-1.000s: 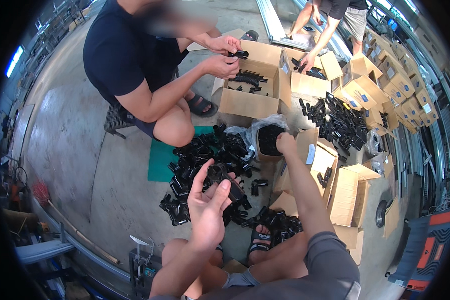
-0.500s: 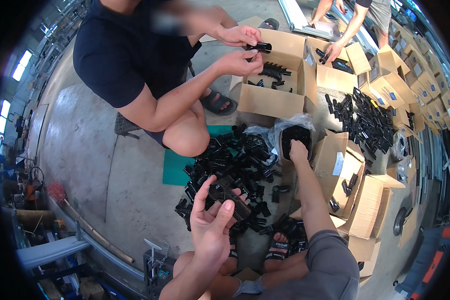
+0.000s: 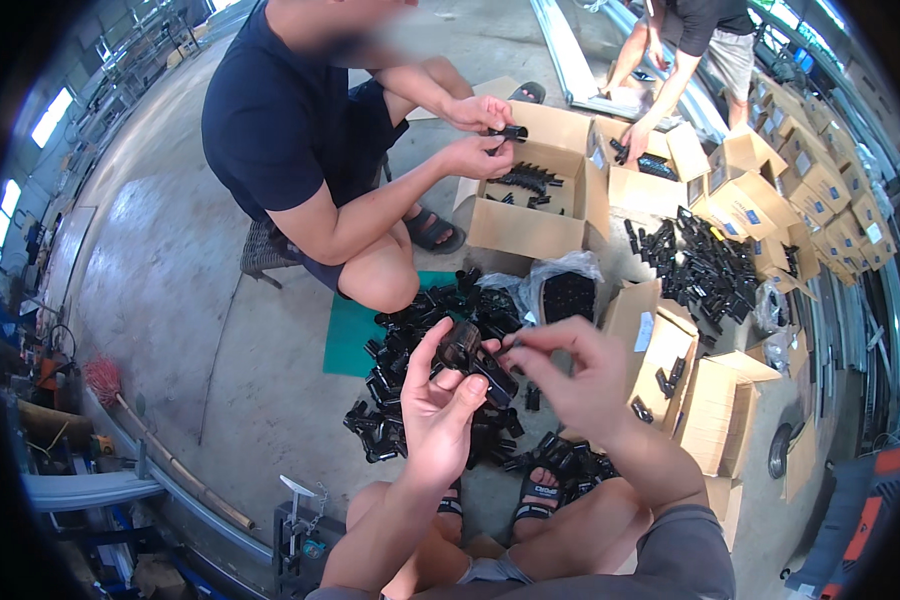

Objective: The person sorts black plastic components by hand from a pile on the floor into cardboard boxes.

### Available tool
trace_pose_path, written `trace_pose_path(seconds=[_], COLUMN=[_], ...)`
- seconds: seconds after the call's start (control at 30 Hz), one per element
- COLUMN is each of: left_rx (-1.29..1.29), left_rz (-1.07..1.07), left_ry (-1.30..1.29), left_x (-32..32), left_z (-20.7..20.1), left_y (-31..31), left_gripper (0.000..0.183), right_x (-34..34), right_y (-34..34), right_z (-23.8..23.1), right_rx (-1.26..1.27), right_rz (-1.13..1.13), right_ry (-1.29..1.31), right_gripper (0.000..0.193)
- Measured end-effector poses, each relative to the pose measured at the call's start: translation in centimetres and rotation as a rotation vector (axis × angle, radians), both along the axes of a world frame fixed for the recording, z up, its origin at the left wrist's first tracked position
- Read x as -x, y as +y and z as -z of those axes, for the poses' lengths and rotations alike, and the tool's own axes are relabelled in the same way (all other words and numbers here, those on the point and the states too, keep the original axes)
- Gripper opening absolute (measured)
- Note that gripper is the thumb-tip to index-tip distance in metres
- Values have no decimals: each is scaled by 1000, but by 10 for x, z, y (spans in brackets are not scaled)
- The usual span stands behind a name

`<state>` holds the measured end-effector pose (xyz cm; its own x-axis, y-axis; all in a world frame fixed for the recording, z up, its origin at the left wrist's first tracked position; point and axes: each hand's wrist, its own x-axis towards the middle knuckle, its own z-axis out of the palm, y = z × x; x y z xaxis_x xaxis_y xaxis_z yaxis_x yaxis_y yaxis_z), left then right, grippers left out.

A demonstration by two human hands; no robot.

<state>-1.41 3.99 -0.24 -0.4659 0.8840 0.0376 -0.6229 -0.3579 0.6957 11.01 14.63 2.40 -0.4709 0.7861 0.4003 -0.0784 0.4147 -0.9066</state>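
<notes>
My left hand (image 3: 438,415) is closed round a black tubular pipe fitting (image 3: 490,382), held up over the floor with one round end tilted up. Close beside the fitting's right side is my right hand (image 3: 582,380), its thumb and fingertips pinched together. A small dark piece seems to be between them, too small and blurred to name. Below my hands spreads a heap of similar black fittings (image 3: 395,375), partly on a green mat (image 3: 345,340). Just beyond my right hand stands a plastic-lined container (image 3: 598,268) filled with small black parts.
Across from me a seated co-worker (image 3: 270,130) handles a black fitting (image 3: 513,132) over an open cardboard box (image 3: 530,235). Another person's hand (image 3: 638,138) reaches into a box behind. More boxes (image 3: 725,415) and a second heap of fittings (image 3: 705,265) lie to the right.
My right hand has come out of the lined container and moved back to the fitting in my left hand. The left hand has shifted slightly up and right, still holding the fitting.
</notes>
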Motion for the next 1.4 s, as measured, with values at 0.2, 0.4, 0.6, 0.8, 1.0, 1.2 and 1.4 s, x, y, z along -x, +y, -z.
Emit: trace_pose_path(seconds=[0.2, 0.4, 0.6, 0.8, 1.0, 1.2, 1.4], left_rx=[-79, -143, -16, 54, 230, 334, 379], left_rz=[9, 11, -27, -67, -219, 70, 403], left_ry=[167, 263, 428, 759, 1356, 1099, 43], left_x=[-21, -38, -41, -35, -34, -39, -37], left_z=[-7, -10, -7, -23, -22, -19, 10], left_y=[-10, -21, -29, -37, -36, -39, -33], left_gripper=[66, 64, 61, 58, 71, 69, 44], right_x=[-19, -35, -43, -50, -51, -60, -53], right_y=[-38, -73, -95, -93, -81, -69, -67], right_z=[-8, -8, -2, 11, 24, 38, 41], right_rx=[61, 87, 391, 377, 509, 660, 724], right_rz=[126, 180, 207, 208, 43, 38, 31], right_ry=[41, 79, 75, 54, -123, -73, -85], right_gripper=[14, 13, 14, 16, 20, 19, 20])
